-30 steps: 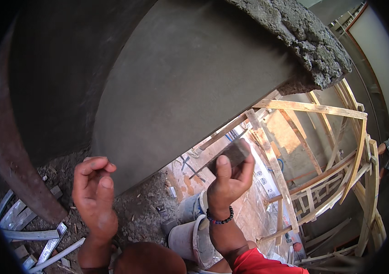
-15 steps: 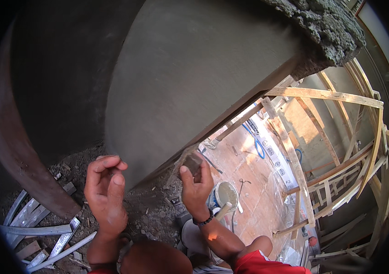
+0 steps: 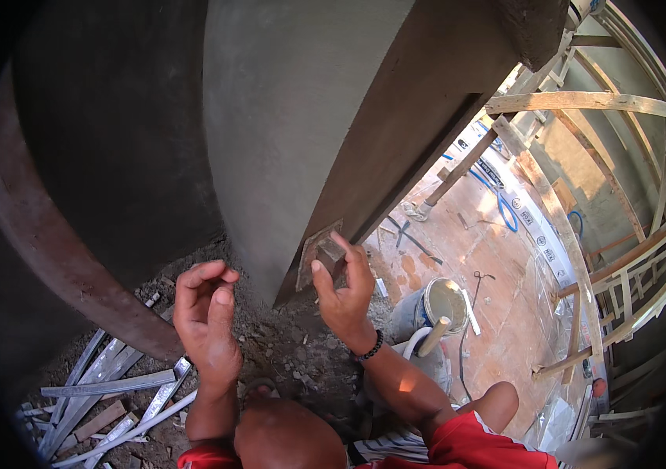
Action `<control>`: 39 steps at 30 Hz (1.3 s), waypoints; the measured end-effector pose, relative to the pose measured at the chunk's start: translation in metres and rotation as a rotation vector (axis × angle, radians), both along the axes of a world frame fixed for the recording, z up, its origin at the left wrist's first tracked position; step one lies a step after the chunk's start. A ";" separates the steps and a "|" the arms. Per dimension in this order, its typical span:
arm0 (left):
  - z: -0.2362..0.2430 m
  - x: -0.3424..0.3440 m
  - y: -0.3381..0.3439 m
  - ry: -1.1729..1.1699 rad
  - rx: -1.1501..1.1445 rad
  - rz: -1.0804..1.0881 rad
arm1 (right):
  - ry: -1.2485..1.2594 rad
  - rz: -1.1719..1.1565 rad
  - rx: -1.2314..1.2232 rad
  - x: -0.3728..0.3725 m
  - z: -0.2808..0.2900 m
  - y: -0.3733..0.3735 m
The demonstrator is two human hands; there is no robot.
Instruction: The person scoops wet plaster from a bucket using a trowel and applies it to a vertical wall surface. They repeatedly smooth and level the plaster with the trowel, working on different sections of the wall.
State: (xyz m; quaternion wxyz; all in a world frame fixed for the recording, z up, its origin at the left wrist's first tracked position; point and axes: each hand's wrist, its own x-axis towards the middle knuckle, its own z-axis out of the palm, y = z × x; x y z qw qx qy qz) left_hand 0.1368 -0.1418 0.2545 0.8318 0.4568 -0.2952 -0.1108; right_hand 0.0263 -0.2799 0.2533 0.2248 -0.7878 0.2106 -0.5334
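My right hand (image 3: 347, 293) grips a small plaster float (image 3: 308, 264), a flat brownish plate with a block on its back. The float lies against the lower end of the narrow brown side face (image 3: 407, 117) of a plastered wall, close to the corner with its smooth grey front (image 3: 286, 94). Which parts of the plate touch is partly hidden by my fingers. My left hand (image 3: 206, 320) is raised before the foot of the grey wall, fingers loosely curled and thumb apart from them, with nothing visible in it.
A bucket (image 3: 405, 316) stands right of my right wrist, near a wooden handle (image 3: 433, 338). Metal strips (image 3: 106, 387) lie at lower left, below a curved brown edge (image 3: 43, 227). Timber framing (image 3: 583, 100) rises at right; a blue hose (image 3: 507, 213) lies on the tiled floor.
My view has shifted, showing more of the brown side face. The float in my right hand now lies against that face near its lower end. My left hand keeps its loose curl.
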 end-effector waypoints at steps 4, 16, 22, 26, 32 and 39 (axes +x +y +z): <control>0.003 -0.006 0.000 -0.010 0.027 -0.001 | -0.317 0.056 0.184 -0.019 0.040 -0.019; -0.012 0.000 -0.004 -0.024 0.032 -0.022 | -0.131 0.021 0.012 0.022 0.023 -0.012; -0.022 0.010 -0.008 0.038 -0.012 0.000 | -0.366 0.133 -0.009 -0.017 0.057 -0.015; -0.023 0.008 -0.016 0.060 -0.046 -0.065 | -0.125 0.020 -0.445 0.001 0.102 -0.018; -0.031 0.015 -0.013 0.082 -0.044 -0.050 | -0.003 -0.052 -0.233 0.002 0.029 -0.038; -0.036 0.019 -0.020 0.112 -0.043 -0.059 | -0.308 0.070 -0.210 -0.017 0.107 -0.024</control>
